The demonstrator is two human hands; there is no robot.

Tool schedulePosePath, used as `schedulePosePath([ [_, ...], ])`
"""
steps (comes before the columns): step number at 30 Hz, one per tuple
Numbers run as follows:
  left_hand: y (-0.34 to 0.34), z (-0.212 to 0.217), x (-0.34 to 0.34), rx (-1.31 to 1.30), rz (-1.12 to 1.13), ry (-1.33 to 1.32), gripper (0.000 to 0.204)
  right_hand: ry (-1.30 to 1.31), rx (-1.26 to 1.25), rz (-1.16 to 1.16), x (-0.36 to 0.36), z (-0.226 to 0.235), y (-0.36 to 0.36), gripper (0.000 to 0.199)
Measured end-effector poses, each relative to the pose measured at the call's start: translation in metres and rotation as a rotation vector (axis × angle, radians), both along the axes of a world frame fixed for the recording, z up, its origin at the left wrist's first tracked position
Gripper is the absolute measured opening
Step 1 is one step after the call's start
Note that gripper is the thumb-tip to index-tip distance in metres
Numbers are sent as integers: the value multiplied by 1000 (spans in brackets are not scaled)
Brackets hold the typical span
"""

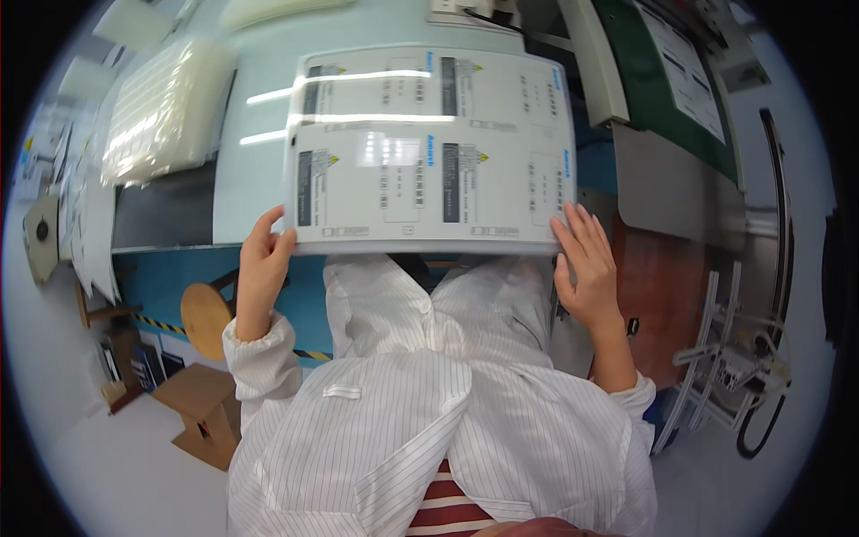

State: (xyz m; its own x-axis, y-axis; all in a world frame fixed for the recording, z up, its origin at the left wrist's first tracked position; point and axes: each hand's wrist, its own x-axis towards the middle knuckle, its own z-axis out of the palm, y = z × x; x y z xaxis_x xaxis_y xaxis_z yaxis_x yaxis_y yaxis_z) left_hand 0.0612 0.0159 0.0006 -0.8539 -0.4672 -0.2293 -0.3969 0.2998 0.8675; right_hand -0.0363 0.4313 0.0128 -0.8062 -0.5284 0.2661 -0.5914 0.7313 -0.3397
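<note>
A wide, glossy, translucent sheet (371,192), printed with repeated label panels in black, blue and yellow, lies flat before me and reaches the table's front edge. Its thick-looking border suggests a stack, but I cannot tell how many sheets there are. At its near left corner, my left hand (261,264) has bent fingers against the side and the thumb at the corner, closed on the edge. On the opposite side, my right hand (591,273) rests with fingers stretched along the near right corner, its thumb apart below the front edge. Bright light reflections cross the sheet's upper left.
Left on the table (259,170) sits a clear-wrapped pack of pale sheets (165,112). To the right stands a grey machine panel (676,192) beside a green surface (626,36). A round wooden stool (206,320) and a cardboard box (199,398) are at lower left, a metal frame (716,358) at lower right.
</note>
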Motion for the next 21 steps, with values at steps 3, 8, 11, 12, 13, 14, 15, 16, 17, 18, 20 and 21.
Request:
schedulePosePath([
  [3, -12, 6, -4, -126, -80, -151, 32, -32, -68, 16, -3, 2, 6, 34],
  [8, -25, 5, -24, -198, -104, 9, 30, -123, -384, -289, -23, -17, 18, 28],
  [11, -22, -4, -41, -315, -41, 157, 37, -18, -355, -388, -52, -26, 51, 27],
  [12, -21, -7, -48, -332, -65, 153, 37, 82, -295, -388, -64, -30, 67, 28],
  [13, -19, -11, -55, -363, -44, 169, 39, 95, -218, -462, -78, -35, 83, 30],
  [14, -16, -15, -61, -393, -22, 185, 42, 161, -145, -475, -92, -42, 100, 33],
  [15, -15, -18, -69, -267, -4, 148, 47, 139, -80, -560, -107, -51, 117, 37],
  [16, -12, -21, -73, -296, -57, 176, 47, 148, -8, -618, -122, -60, 133, 42],
  [17, -8, -25, -77, -236, -21, 187, 50, 152, -9, -632, -138, -70, 148, 42],
  [18, -4, -27, -79, -144, 32, 189, 54, 215, 76, -701, -153, -80, 161, 44],
  [20, 2, -29, -82, -62, -76, 225, 56, 280, 169, -775, -172, -99, 183, 47],
  [21, 7, -31, -81, -140, -58, 202, 55, 335, 193, -805, -182, -104, 192, 48],
])
